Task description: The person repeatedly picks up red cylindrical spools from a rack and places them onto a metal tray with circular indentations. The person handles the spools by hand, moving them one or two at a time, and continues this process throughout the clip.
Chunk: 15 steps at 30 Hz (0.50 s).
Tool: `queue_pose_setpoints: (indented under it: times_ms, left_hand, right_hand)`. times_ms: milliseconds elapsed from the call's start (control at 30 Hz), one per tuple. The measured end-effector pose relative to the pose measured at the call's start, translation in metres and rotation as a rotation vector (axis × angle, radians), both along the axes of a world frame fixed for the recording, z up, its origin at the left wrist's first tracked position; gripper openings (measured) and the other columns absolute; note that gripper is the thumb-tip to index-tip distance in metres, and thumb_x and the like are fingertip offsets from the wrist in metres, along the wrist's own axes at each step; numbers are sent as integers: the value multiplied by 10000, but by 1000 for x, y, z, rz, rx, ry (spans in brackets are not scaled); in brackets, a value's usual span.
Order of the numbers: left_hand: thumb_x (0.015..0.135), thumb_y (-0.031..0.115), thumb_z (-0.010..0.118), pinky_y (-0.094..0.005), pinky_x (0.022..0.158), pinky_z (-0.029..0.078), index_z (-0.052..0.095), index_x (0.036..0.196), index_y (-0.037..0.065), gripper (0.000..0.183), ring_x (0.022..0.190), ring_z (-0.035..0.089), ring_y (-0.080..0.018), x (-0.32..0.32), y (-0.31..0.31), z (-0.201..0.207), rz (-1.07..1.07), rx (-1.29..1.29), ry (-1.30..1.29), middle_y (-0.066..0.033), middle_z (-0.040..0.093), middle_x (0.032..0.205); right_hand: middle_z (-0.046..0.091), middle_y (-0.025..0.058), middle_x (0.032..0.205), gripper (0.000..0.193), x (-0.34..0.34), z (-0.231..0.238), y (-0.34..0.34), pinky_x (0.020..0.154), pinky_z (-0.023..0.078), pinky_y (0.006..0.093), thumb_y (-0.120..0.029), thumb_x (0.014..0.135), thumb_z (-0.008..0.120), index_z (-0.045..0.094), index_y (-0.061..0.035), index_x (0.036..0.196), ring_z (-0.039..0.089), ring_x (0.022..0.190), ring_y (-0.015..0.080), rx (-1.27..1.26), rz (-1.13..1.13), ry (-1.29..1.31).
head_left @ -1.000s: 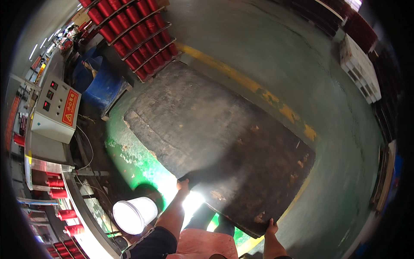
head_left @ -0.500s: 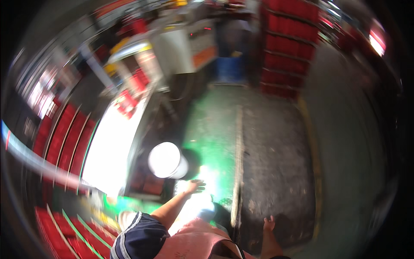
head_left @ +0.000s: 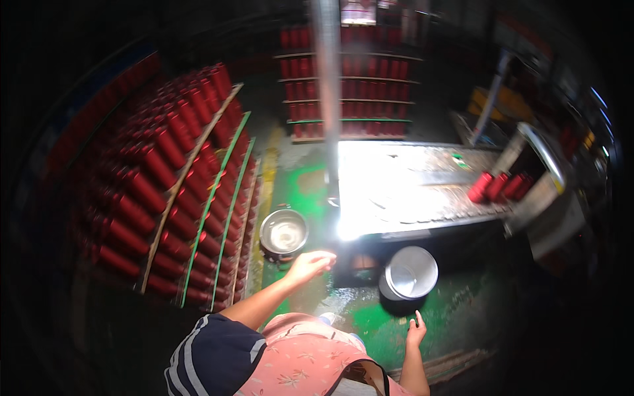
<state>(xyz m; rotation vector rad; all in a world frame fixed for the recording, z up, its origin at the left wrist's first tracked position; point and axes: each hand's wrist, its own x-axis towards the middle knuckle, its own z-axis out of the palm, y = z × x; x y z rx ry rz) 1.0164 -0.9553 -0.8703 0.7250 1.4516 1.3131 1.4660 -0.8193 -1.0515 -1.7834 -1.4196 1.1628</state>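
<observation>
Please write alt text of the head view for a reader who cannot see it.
A person's left-hand grip and right-hand grip are empty above a green floor, the left near a metal pot, the right near a bucket. Around them are a bright workbench and red spools.

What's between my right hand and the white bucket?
In the head view, no object shows between your right hand and the white bucket: only green floor, darkened close to the bucket.

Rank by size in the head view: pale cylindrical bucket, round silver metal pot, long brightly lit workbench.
1. Long brightly lit workbench
2. Pale cylindrical bucket
3. Round silver metal pot: looks slightly smaller than the bucket; distance from the camera may contribute.
</observation>
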Motion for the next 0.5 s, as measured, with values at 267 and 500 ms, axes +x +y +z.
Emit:
queue_pose_setpoints:
  times_ms: [267,500]
  left_hand:
    - [967,75,627,-227,755,531,689,1199,29,245,896,670,-97,-14,-204,87,1031,195,342,-25,719,1064]
    - [870,102,704,-411,1065,420,636,1317,142,454,1294,483,-290,-77,-401,194,1537,-371,1457,-101,517,1427]
  right_hand:
    - [635,44,1261,447,-285,59,70,875,499,250,7,915,624,633,-87,1351,620,1037,127,227,962,371]
    - [473,121,1502,568,-581,300,-155,1047,450,365,-71,861,726,590,-166,1405,496,1335,272,654,1857,693]
